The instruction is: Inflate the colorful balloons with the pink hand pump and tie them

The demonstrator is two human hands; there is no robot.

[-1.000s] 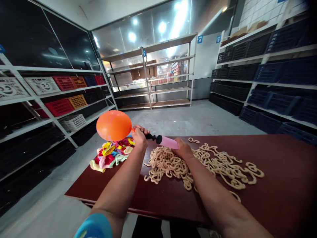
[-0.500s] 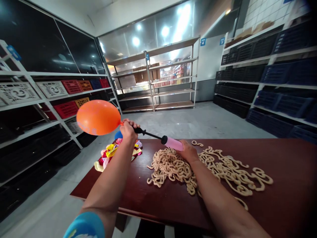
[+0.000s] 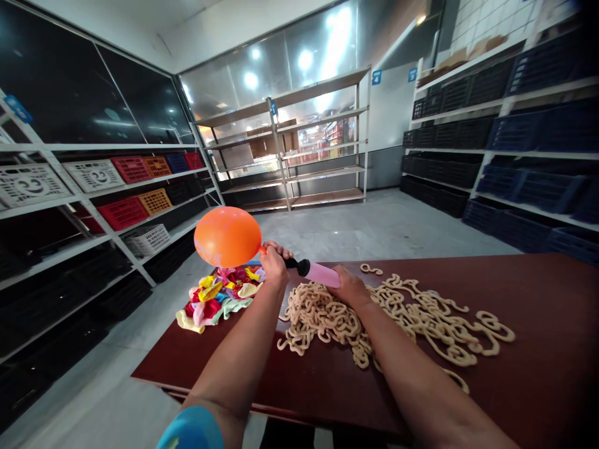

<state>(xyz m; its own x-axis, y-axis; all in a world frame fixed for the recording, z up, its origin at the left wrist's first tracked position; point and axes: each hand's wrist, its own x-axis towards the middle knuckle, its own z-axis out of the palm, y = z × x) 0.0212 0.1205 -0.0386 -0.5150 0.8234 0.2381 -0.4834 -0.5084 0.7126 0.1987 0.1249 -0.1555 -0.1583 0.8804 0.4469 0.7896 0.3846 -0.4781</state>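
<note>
An inflated orange balloon sits at the left end of a hand balloon pump with a pink barrel and black parts. My left hand is closed around the balloon's neck and the black end of the pump. My right hand grips the far end of the pink barrel. The black rod between them is almost hidden, so the two hands are close together. Just below the pump lies a heap of tan, curled, rope-like pieces. Uninflated balloons in many colours form a pile under the orange one.
Everything lies on a dark red-brown table. More tan curls spread to the right. Shelving with coloured crates stands at left, a rack at the back, and shelves of dark crates at right.
My left hand and the orange balloon have moved right, toward my right hand. The pump's black rod, long and exposed before, has slid into the barrel. My right hand has barely moved.
</note>
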